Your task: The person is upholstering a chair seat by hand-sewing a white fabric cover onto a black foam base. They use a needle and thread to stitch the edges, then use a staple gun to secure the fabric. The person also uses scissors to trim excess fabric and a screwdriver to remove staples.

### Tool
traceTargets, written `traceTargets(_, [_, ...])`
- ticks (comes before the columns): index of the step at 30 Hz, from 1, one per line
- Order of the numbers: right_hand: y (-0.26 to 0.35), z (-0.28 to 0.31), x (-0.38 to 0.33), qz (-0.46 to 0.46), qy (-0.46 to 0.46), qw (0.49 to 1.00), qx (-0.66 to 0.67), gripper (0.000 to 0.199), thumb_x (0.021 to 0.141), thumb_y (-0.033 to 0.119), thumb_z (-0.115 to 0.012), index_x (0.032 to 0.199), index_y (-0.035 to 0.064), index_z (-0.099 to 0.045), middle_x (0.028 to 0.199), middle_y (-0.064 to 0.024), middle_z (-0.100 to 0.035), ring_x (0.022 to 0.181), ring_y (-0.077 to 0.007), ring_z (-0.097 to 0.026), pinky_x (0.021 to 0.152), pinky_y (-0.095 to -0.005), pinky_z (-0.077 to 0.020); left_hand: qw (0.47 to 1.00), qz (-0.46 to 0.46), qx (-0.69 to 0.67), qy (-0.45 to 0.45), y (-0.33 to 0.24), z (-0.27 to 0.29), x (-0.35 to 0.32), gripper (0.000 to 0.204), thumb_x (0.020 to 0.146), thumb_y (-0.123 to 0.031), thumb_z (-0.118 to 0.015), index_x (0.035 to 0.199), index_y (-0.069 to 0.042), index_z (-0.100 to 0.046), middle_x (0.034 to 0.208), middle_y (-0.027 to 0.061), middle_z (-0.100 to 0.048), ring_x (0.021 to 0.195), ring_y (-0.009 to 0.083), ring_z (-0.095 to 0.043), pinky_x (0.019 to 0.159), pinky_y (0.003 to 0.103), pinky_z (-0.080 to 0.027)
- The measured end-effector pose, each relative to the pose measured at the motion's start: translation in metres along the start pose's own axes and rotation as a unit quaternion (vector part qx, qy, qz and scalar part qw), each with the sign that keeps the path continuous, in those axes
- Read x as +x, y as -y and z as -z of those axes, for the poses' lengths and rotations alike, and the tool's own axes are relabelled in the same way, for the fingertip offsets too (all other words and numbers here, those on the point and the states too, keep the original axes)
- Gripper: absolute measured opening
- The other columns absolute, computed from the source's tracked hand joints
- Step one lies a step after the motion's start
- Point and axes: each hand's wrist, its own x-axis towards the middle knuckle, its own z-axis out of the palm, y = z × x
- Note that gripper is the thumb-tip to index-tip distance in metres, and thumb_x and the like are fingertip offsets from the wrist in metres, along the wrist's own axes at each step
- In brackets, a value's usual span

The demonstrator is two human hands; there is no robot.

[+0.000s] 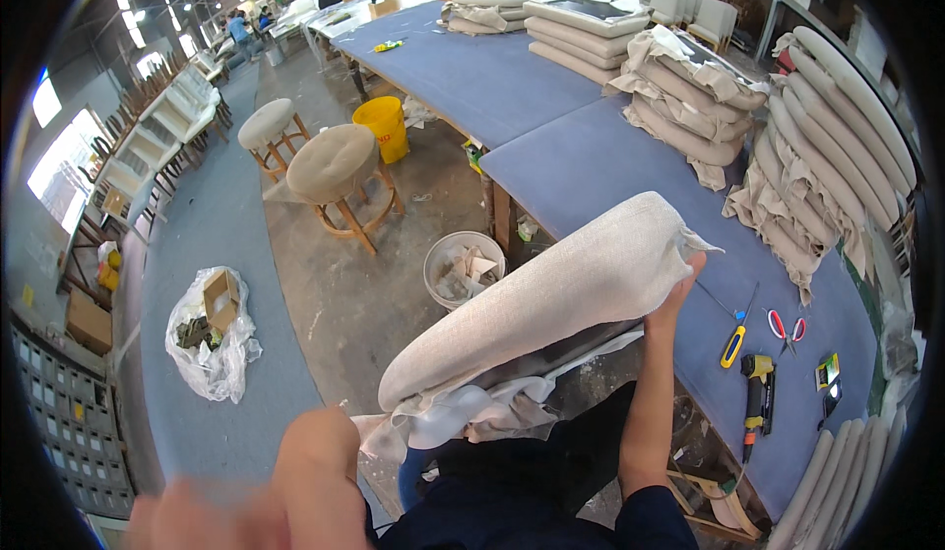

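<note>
A long cushion [536, 289] lies across the middle of the view, above the person's lap, slanting from 8 o'clock up to 2 o'clock. Its cover is pale beige, woven and smoothly rounded on top; the underside is dark. Crumpled loose cloth hangs from the near edge, bunched at 7 o'clock, and a frayed corner sticks out at 3.

The right hand [682, 284] grips the cushion's 3 o'clock end, its fingers mostly hidden by the cloth. The left hand [192, 520] is a blur at 7 o'clock, close to the camera; whether its fingers are spread or closed cannot be told.

The cushion partly covers a scrap-filled bin [431, 279] and overlaps the edge of the blue table [561, 152]. Towards 4 o'clock on the table lie a screwdriver [732, 345], scissors [779, 326] and a staple gun [757, 393]. Piled covers [689, 102] stand from 12 to 3. A yellow bucket [382, 132] stands at 11, a tufted stool [333, 163] at 10, a plastic bag [212, 373] at 8.
</note>
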Motion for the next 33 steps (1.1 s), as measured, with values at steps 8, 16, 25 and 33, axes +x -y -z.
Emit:
traceTargets(8, [0.009,-0.008,-0.003,0.021,-0.01,1.0,0.019,0.033,0.088,0.027,-0.063,0.091,-0.0056,-0.065,0.088,-0.0068,-0.064,0.084,-0.0154,-0.057,0.074,-0.0324,-0.0441,0.81,0.395,0.349,0.258,0.076,-0.05,-0.118,0.092,0.074,-0.021,-0.085,0.152,-0.004,-0.039,0.126,0.0172,-0.06,0.106,0.0373,-0.065,0.088,0.042,-0.054])
traceTargets(16, [0.006,0.017,0.005,-0.038,-0.054,0.965,0.253,0.04,0.104,0.041,-0.051,0.096,0.0022,-0.057,0.099,-0.0066,-0.064,0.088,-0.015,-0.058,0.077,-0.0322,-0.0464,0.822,0.381,0.323,0.271,0.075,-0.053,-0.096,0.097,0.067,-0.016,-0.087,0.151,-0.006,-0.04,0.116,0.0149,-0.065,0.098,0.0348,-0.069,0.073,0.04,-0.056])
traceTargets(25, [-0.058,0.032,0.001,-0.072,-0.133,0.927,0.343,0.036,0.107,0.037,-0.047,0.105,0.0025,-0.056,0.107,-0.0085,-0.061,0.1,-0.0158,-0.057,0.089,-0.0342,-0.0476,0.831,0.322,0.337,0.303,0.116,-0.057,-0.083,0.094,0.069,-0.014,-0.084,0.151,-0.006,-0.038,0.117,0.0143,-0.061,0.102,0.034,-0.066,0.08,0.04,-0.056])
traceTargets(33, [-0.052,-0.004,0.025,0.05,-0.147,0.979,-0.13,0.039,0.107,0.029,-0.044,0.104,-0.0059,-0.061,0.098,-0.0115,-0.064,0.097,-0.0215,-0.061,0.085,-0.0355,-0.0467,0.819,0.34,0.349,0.304,0.131,-0.063,-0.078,0.099,0.072,-0.017,-0.085,0.153,0.0,-0.031,0.123,0.0189,-0.055,0.107,0.0371,-0.062,0.084,0.042,-0.055])
